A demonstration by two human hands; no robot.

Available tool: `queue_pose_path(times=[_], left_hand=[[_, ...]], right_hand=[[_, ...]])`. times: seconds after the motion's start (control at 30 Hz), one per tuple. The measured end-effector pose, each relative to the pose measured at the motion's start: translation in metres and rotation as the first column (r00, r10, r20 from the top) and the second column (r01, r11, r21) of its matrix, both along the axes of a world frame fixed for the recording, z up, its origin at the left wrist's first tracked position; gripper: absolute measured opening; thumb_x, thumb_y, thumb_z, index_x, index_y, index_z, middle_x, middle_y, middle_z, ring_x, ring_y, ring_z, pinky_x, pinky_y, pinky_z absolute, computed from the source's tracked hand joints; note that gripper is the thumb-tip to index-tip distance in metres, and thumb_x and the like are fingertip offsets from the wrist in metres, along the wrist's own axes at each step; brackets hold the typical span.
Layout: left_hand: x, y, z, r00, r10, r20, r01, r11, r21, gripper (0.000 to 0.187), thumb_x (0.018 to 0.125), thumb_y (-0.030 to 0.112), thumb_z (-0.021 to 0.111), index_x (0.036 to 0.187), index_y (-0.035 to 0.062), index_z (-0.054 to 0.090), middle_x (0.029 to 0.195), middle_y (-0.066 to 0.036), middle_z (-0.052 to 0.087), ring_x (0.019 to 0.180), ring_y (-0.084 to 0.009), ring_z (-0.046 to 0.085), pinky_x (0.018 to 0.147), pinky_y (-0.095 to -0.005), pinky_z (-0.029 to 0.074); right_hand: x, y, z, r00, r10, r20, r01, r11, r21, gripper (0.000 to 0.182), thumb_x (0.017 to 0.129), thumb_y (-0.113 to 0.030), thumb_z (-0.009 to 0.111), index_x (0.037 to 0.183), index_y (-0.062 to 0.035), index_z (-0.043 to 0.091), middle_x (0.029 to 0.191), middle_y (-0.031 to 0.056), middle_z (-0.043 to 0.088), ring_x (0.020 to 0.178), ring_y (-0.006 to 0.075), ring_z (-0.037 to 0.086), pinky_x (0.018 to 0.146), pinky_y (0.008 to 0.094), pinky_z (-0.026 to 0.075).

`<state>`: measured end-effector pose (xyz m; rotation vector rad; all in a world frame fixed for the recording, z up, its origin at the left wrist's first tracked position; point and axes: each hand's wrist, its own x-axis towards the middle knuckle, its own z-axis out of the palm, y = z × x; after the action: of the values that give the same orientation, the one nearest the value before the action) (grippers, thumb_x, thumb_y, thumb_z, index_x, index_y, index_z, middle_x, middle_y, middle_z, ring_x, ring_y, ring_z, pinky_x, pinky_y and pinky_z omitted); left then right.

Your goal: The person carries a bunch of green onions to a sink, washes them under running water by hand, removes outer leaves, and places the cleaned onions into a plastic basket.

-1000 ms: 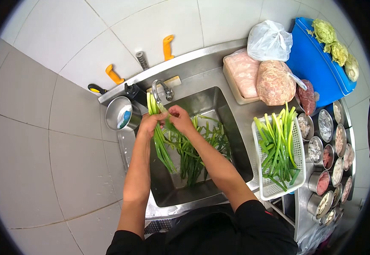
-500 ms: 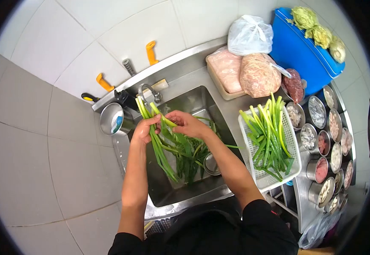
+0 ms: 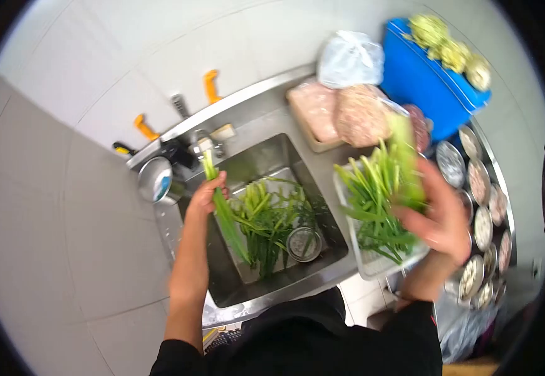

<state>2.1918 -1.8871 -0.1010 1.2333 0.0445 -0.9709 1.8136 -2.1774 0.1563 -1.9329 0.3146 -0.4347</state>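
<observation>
My left hand [image 3: 208, 193] is closed round a bunch of green stalks [image 3: 227, 229] over the left side of the sink [image 3: 272, 143]. More leafy greens [image 3: 263, 213] lie in the sink beside a round metal strainer [image 3: 304, 244]. At the right, my right hand [image 3: 435, 216] is blurred over the white basket [image 3: 373, 269], its fingers round a smeared pale green stalk [image 3: 405, 160]. Long green stalks [image 3: 376, 200] fill that basket.
Behind the basket are bagged meat [image 3: 361, 116], a white plastic bag [image 3: 351, 59] and a blue bin [image 3: 420, 78] topped with cabbages [image 3: 451, 50]. Metal pots of food [image 3: 483, 229] line the right. A faucet [image 3: 213, 144] and a metal pot [image 3: 156, 180] stand at the left.
My right hand has moved from the sink to over the basket, carrying a green stalk. My left hand still holds its bunch at the sink. The camera view has shifted slightly.
</observation>
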Motion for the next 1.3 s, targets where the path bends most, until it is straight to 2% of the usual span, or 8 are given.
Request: queue_pose_path(times=[0.23,0.37,0.43,0.5,0.57,0.8,1.03,1.3], left_hand=[[0.02,0.004,-0.05,0.976,0.006,-0.216,-0.073,0.949,-0.306,0.037,0.076,0.006,0.061,0.111,0.0058,0.049,0.084,-0.01,0.053,0.081,-0.0255,0.056,0.076,-0.0526,0.052],[0.01,-0.008,-0.05,0.998,0.051,-0.029,-0.055,0.984,-0.167,0.042,0.079,-0.001,0.059,0.119,0.0019,0.046,0.101,-0.014,0.058,0.093,-0.0321,0.06,0.084,-0.053,0.052],[0.009,-0.006,-0.054,0.999,0.039,-0.028,-0.044,0.982,-0.186,0.043,0.081,-0.002,0.058,0.121,0.0004,0.045,0.108,-0.016,0.058,0.098,-0.0344,0.06,0.086,-0.0526,0.052],[0.006,-0.006,-0.046,0.991,0.131,-0.01,-0.131,0.977,-0.167,0.036,0.088,0.004,0.057,0.121,-0.0031,0.045,0.113,-0.018,0.058,0.102,-0.0344,0.06,0.087,-0.0519,0.051],[0.006,-0.004,-0.037,0.992,0.119,-0.046,-0.126,0.971,-0.202,0.034,0.09,0.006,0.055,0.121,-0.0038,0.045,0.115,-0.019,0.058,0.104,-0.0338,0.059,0.088,-0.051,0.051],[0.021,0.027,-0.015,0.973,0.144,0.178,-0.114,0.979,-0.17,0.035,0.09,0.004,0.049,0.125,-0.0005,0.047,0.116,-0.018,0.06,0.103,-0.0304,0.061,0.089,-0.0429,0.05],[0.041,0.07,0.005,0.953,0.267,0.143,-0.254,0.962,-0.099,0.036,0.088,0.021,0.064,0.117,0.0022,0.055,0.098,-0.009,0.063,0.077,-0.0178,0.06,0.072,-0.0306,0.051],[0.039,0.048,0.016,0.937,0.164,0.31,-0.224,0.96,0.171,0.022,0.077,0.019,0.079,0.084,0.0051,0.062,0.073,-0.002,0.063,0.057,-0.0109,0.053,0.055,-0.0251,0.044]], right_hand=[[-0.04,-0.044,-0.005,0.941,-0.29,-0.172,0.306,0.949,0.074,0.066,0.075,0.005,0.054,0.139,0.002,0.037,0.107,0.0098,0.056,0.069,0.0109,0.054,0.067,0.0242,0.045],[0.011,-0.079,-0.109,0.722,-0.549,-0.421,0.267,0.782,-0.564,0.072,0.076,-0.015,0.071,0.14,-0.0076,0.037,0.119,0.023,0.057,0.11,0.0325,0.057,0.091,0.04,0.045],[0.051,-0.05,-0.166,0.638,-0.733,-0.237,0.075,0.365,-0.928,0.074,0.076,-0.02,0.073,0.138,-0.0035,0.038,0.137,0.0284,0.041,0.129,0.0382,0.039,0.108,0.0424,0.03],[0.111,0.007,-0.171,0.905,-0.326,-0.272,0.228,0.914,-0.335,0.054,0.083,-0.021,0.066,0.131,-0.0053,0.048,0.122,0.0226,0.056,0.115,0.0377,0.053,0.099,0.0425,0.04],[0.176,0.066,-0.213,0.986,-0.058,-0.154,0.052,0.998,-0.037,0.027,0.086,-0.019,0.061,0.108,-0.0035,0.064,0.106,0.0205,0.063,0.096,0.0375,0.061,0.083,0.0412,0.048],[0.33,0.153,-0.312,0.948,0.315,-0.049,-0.275,0.887,0.371,0.017,0.086,-0.012,0.066,0.096,0.0011,0.063,0.085,0.0045,0.065,0.075,0.0087,0.057,0.069,0.0258,0.048],[0.348,0.163,-0.306,0.808,0.589,-0.002,-0.445,0.612,0.654,0.016,0.088,-0.016,0.063,0.088,-0.0003,0.063,0.075,0.0009,0.062,0.065,0.0063,0.053,0.058,0.0251,0.044],[0.35,0.163,-0.305,0.833,0.542,0.109,-0.523,0.71,0.471,0.02,0.09,-0.021,0.063,0.086,-0.0007,0.063,0.07,-0.0011,0.058,0.065,0.0055,0.049,0.058,0.025,0.041]])
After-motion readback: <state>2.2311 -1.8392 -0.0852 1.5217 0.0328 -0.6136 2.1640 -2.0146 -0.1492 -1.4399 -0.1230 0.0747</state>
